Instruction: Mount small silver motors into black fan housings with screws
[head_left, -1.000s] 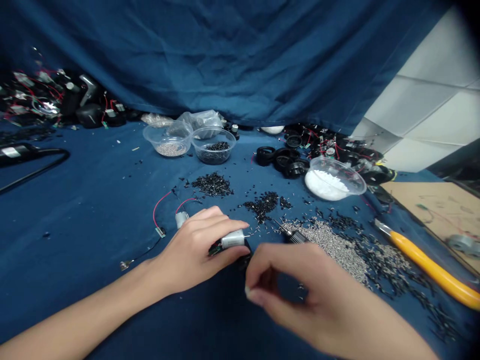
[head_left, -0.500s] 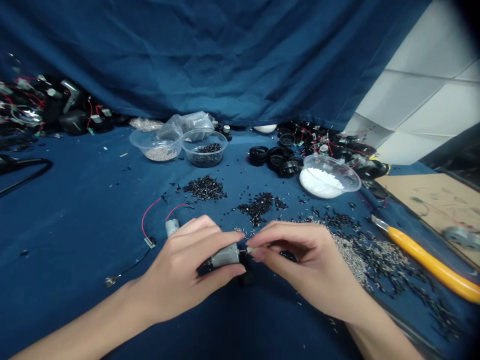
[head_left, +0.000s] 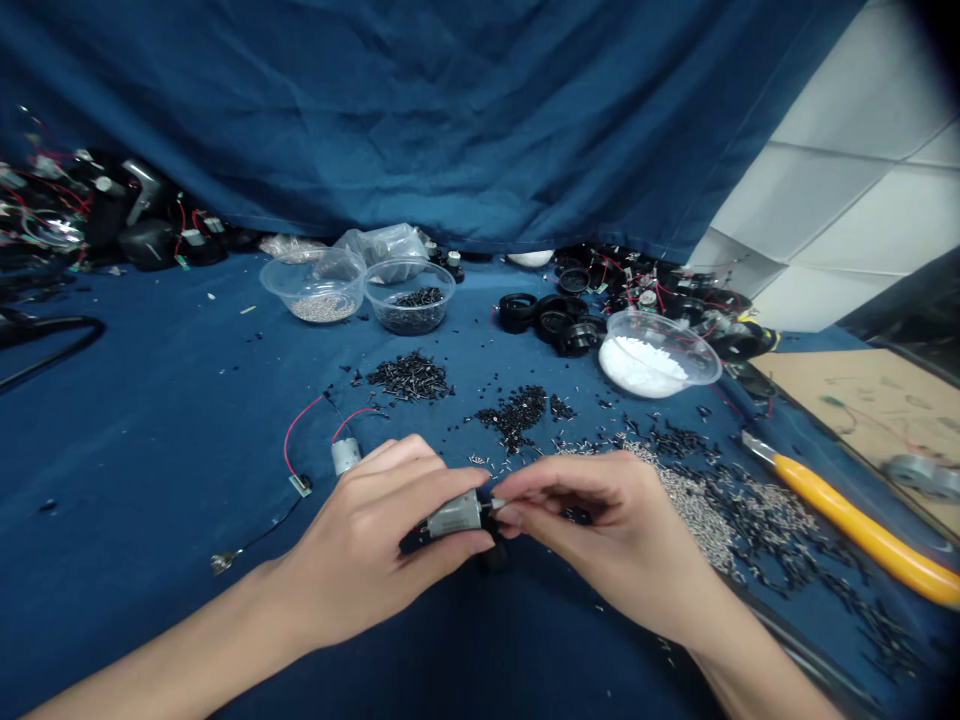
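My left hand [head_left: 390,530] is wrapped round a small silver motor [head_left: 455,514], its thumb and index finger along the casing. The motor lies on its side, with its thin shaft pointing right. My right hand [head_left: 592,530] pinches a tiny white piece [head_left: 498,504] at the shaft's end; fingertips cover most of it. A black part [head_left: 495,556] shows just below the hands, partly hidden. Behind my left hand stands a second motor [head_left: 345,455] with red and black wires and a small board [head_left: 301,486].
Piles of black screws [head_left: 410,376] and mixed silver screws [head_left: 697,510] lie ahead and right. Clear bowls hold silver screws [head_left: 322,308], black screws [head_left: 417,297] and white pieces [head_left: 643,365]. A yellow utility knife [head_left: 862,520] lies at right, near a cardboard sheet [head_left: 840,375].
The gap between the motor and my right fingertips has narrowed slightly, the motor having shifted a little to the right. Both grips stay the same.
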